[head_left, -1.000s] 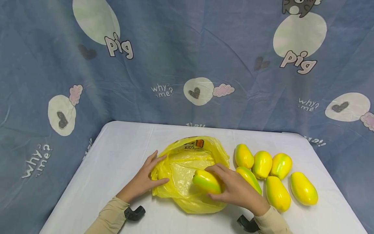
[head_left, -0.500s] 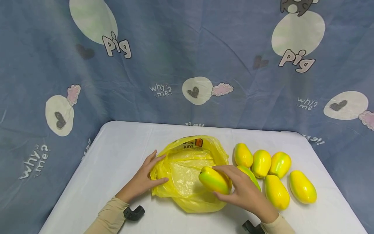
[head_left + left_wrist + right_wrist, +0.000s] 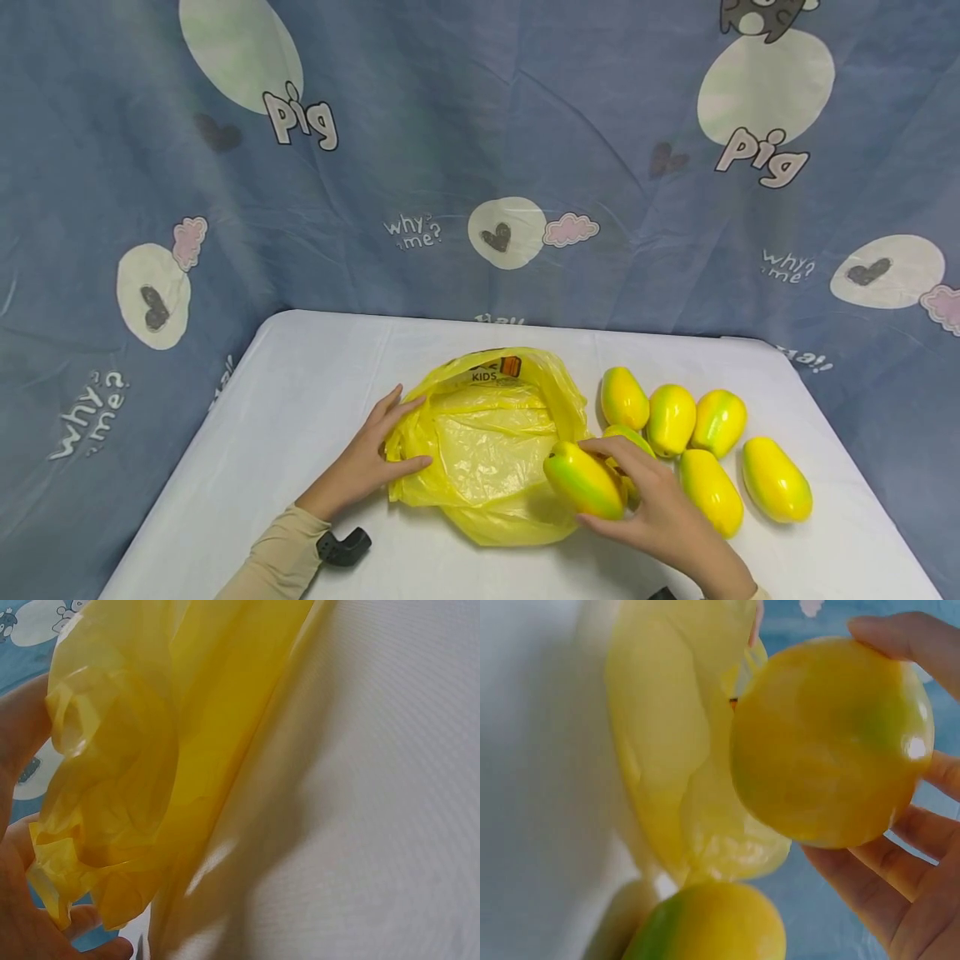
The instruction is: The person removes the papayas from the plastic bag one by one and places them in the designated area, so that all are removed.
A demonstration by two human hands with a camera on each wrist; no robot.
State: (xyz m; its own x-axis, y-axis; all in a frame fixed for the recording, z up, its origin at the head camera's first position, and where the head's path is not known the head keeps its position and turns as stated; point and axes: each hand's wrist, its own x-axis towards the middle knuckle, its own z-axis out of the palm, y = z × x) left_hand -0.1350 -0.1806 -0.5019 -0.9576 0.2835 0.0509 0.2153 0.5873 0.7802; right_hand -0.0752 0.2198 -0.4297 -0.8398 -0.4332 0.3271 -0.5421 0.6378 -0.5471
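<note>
A yellow-green mango [image 3: 583, 481] is in my right hand [image 3: 663, 508], thumb on its near side and fingers on its far side. This mango is just right of the yellow plastic bag [image 3: 491, 450], overlapping its right rim in the head view. In the right wrist view, the held mango [image 3: 832, 742] shows end-on between thumb and fingers, raised off the table. My left hand [image 3: 375, 454] rests against the bag's left rim, thumb and fingers spread and fairly straight. The bag's mouth gapes wide, showing bare yellow plastic inside. Yellow film [image 3: 112, 772] drapes over the left fingers in the left wrist view.
Several more mangoes lie right of the bag, including one at the far right [image 3: 777, 481] and one at the back [image 3: 625, 398]. Another mango [image 3: 630, 442] is partly hidden by my right hand. White cloth [image 3: 315, 375] covers the table; a blue printed curtain [image 3: 420, 150] hangs behind.
My right hand has moved right and towards me, carrying the mango from over the bag's mouth to its right rim. The left hand and the bag stay nearly still.
</note>
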